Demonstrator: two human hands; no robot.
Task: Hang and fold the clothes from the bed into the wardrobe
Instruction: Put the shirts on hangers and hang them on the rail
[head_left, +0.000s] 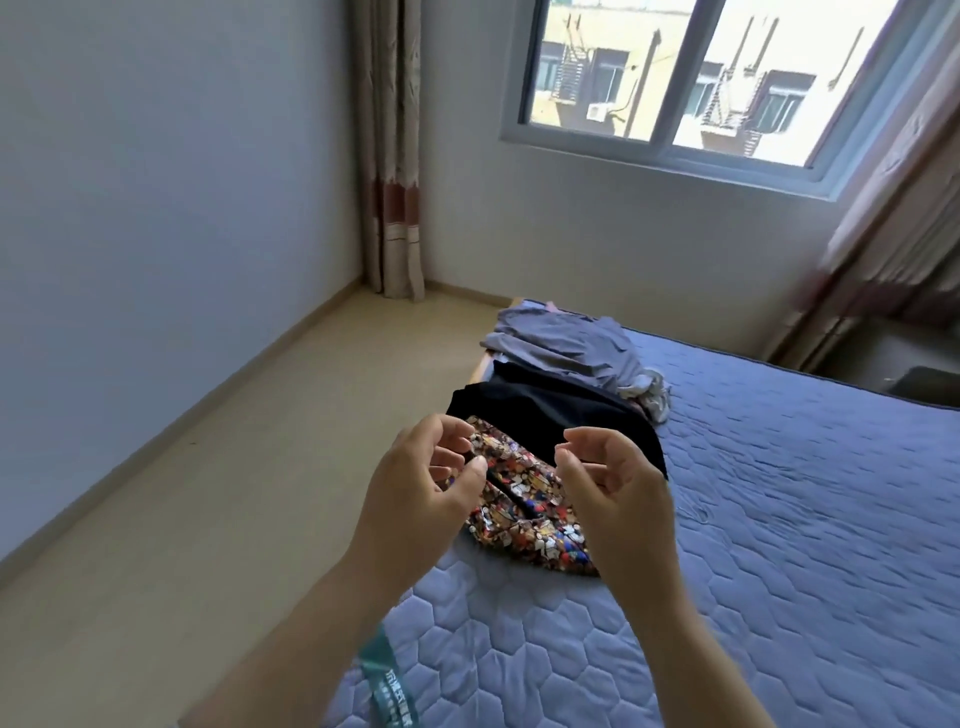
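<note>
- Step in hand: picking up the next piece from the bed. Both hands hover over the patterned garment (530, 519), which lies on the blue quilted bed (779, 519) at its near left edge.
- Left hand (415, 499): raised just above the left end of the patterned garment, fingers loosely curled toward the thumb. Its grip looks released, with no cloth plainly in it.
- Right hand (618, 499): raised over the right end of the same garment, fingers likewise loosely curled. This grip is also released and holds nothing.
- Clothes, counted: three pieces in a row along the bed's left edge. Nearest is the patterned garment, beyond it and touching it a black garment (545, 415), and farthest a grey garment (561, 343), loosely folded. Whether the grey heap is one piece or more I cannot tell. One small pale crumpled cloth (652, 397) sits beside the grey one.
- Nothing here is hung or put away. The wardrobe is not in view, so most of the task seems to lie ahead.
- Next move, as I judge it: lower both hands, pinch the patterned garment at two edges, and lift it free of the black one so it spreads for folding.
- Elsewhere: one window (675, 88), two curtains, one at the left (389, 156) and one at the right (893, 208).
</note>
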